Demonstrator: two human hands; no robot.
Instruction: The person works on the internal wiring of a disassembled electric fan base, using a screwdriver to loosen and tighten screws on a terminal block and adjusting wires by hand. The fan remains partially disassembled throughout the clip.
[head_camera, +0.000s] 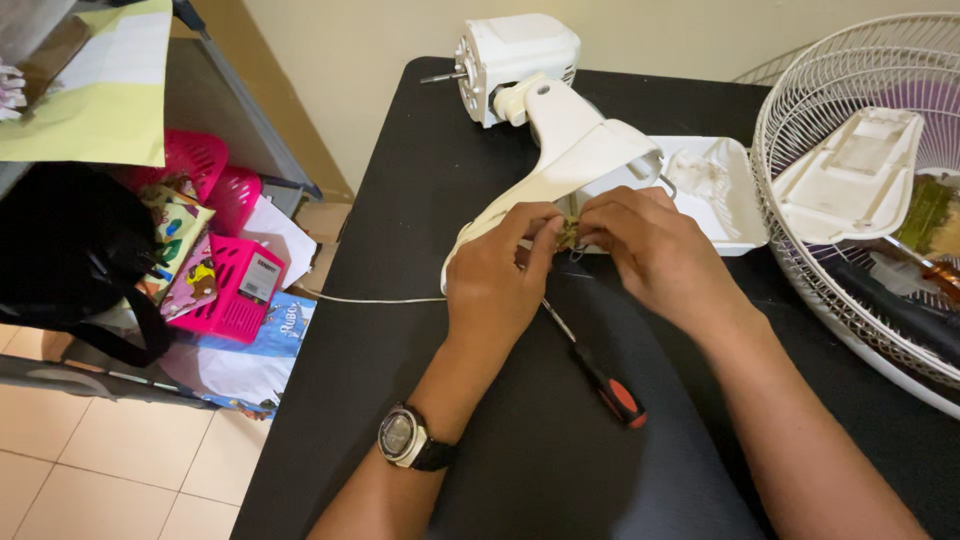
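Note:
A white fan body (570, 150) with its motor housing (515, 60) lies on a black table (420, 180). Both hands meet at the open lower end of the fan body. My left hand (495, 280), with a wristwatch, pinches a small greenish-brown part (568, 234) together with my right hand (650, 250). The fingers hide most of that part. A screwdriver (600, 375) with a black and red handle lies on the table just below the hands, touched by neither.
A white wire fan guard (800, 150) at the right holds a white plastic cover (850, 175). A white cord (370, 299) runs off the table's left edge. Pink baskets (235, 290), papers and a black bag (60, 260) crowd the floor at left.

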